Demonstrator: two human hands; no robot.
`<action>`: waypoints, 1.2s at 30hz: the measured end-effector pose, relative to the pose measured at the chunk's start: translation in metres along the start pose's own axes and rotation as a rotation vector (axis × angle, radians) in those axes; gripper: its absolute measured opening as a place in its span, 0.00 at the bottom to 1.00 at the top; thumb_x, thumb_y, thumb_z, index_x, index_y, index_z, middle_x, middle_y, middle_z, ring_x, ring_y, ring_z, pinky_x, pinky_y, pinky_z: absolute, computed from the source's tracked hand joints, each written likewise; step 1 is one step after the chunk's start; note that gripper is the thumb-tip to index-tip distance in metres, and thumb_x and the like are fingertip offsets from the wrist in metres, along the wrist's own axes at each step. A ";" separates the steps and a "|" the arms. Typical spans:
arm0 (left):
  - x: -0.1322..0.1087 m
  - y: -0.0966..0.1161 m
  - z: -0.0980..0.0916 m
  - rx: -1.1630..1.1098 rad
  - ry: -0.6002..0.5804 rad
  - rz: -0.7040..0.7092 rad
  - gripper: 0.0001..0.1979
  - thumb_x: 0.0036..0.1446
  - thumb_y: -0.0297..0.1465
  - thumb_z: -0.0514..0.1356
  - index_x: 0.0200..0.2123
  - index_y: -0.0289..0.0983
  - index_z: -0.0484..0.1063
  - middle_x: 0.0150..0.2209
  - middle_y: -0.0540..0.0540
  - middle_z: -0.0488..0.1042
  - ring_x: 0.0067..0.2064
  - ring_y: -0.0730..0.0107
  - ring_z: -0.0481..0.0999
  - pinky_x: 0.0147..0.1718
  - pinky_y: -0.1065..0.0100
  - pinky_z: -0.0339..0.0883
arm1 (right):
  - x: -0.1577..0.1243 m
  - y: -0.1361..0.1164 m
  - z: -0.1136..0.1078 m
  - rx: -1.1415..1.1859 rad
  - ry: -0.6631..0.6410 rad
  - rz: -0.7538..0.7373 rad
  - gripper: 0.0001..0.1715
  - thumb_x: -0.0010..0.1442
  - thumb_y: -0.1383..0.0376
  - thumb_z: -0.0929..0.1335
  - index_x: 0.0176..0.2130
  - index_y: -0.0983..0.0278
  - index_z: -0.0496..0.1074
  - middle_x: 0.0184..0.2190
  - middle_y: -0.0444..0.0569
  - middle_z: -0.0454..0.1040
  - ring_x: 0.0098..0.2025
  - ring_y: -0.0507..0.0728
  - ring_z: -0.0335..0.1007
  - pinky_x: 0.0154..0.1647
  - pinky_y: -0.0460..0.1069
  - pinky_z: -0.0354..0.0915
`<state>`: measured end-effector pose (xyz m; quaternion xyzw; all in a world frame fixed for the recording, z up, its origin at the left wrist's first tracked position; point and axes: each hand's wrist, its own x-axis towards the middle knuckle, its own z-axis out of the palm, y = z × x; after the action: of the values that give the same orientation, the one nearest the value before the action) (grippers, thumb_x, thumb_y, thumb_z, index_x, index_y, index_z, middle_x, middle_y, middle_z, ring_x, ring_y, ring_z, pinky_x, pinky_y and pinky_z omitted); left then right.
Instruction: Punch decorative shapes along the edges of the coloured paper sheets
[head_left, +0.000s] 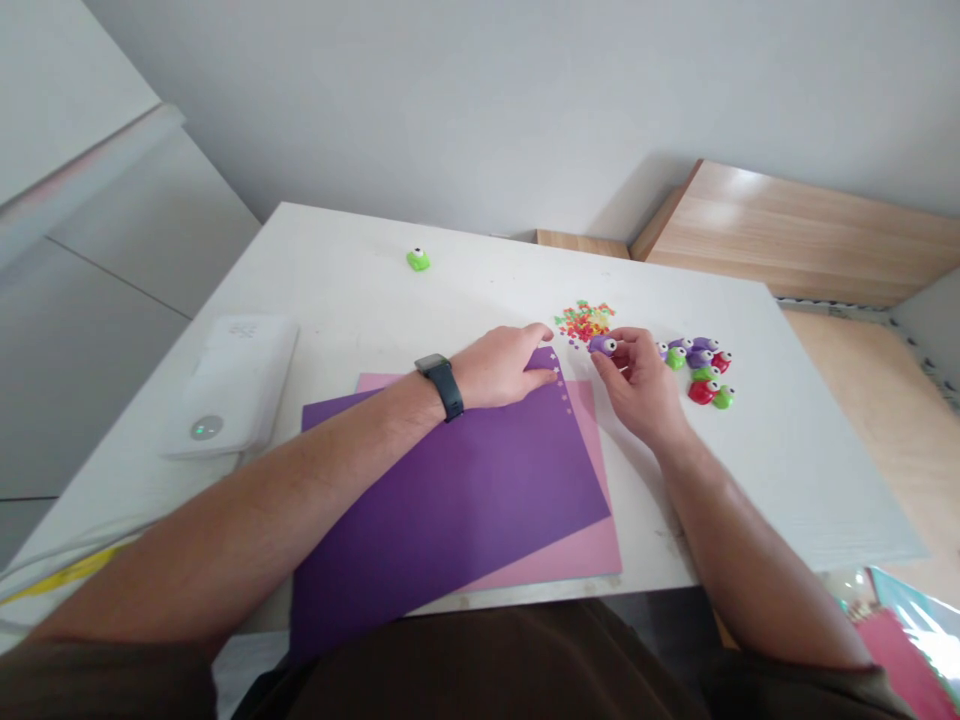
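Purple sheet of paper (480,490) lies askew over a pink sheet (555,565), with a row of star-shaped holes down its upper right edge. My left hand (499,365), wearing a dark watch, rests on the purple sheet's upper right corner, thumb and forefinger spread apart beside the holes. Just right of that corner, my right hand (641,385) pinches a small purple craft punch (602,345) between thumb and fingers. Beyond it is a scatter of tiny coloured paper cutouts (585,322). Several more punches (701,370) in purple, green and red cluster beside my right hand.
A lone green punch (418,260) stands near the table's far edge. On the left lies a white box-like device (232,385) with a lit round display, and cables run below it. A wooden board (795,235) stands behind the white table (810,480) at right.
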<state>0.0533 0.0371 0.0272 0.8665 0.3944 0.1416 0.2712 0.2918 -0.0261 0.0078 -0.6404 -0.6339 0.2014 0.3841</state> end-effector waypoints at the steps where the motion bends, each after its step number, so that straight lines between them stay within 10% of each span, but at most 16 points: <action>1: 0.000 0.000 -0.001 -0.019 0.003 -0.003 0.26 0.65 0.41 0.65 0.62 0.35 0.71 0.60 0.37 0.79 0.61 0.51 0.79 0.58 0.58 0.71 | 0.000 0.000 0.000 0.088 -0.033 0.010 0.21 0.66 0.53 0.72 0.53 0.58 0.67 0.39 0.47 0.79 0.35 0.56 0.73 0.34 0.51 0.67; 11: 0.003 -0.006 -0.007 -0.129 0.054 0.025 0.10 0.66 0.39 0.63 0.43 0.39 0.77 0.43 0.45 0.84 0.43 0.61 0.82 0.42 0.64 0.71 | -0.002 -0.003 -0.009 0.664 -0.242 0.186 0.24 0.55 0.65 0.79 0.48 0.58 0.69 0.40 0.42 0.74 0.31 0.50 0.65 0.32 0.48 0.62; 36: 0.005 -0.009 -0.013 -0.131 0.123 0.004 0.11 0.69 0.38 0.57 0.42 0.39 0.76 0.37 0.47 0.82 0.38 0.63 0.79 0.37 0.65 0.67 | -0.008 -0.012 -0.016 0.717 -0.428 0.299 0.24 0.56 0.60 0.82 0.50 0.60 0.79 0.39 0.45 0.80 0.35 0.53 0.73 0.39 0.51 0.70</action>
<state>0.0448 0.0503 0.0331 0.8373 0.3987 0.2206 0.3021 0.2948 -0.0388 0.0251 -0.4950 -0.4898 0.5900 0.4086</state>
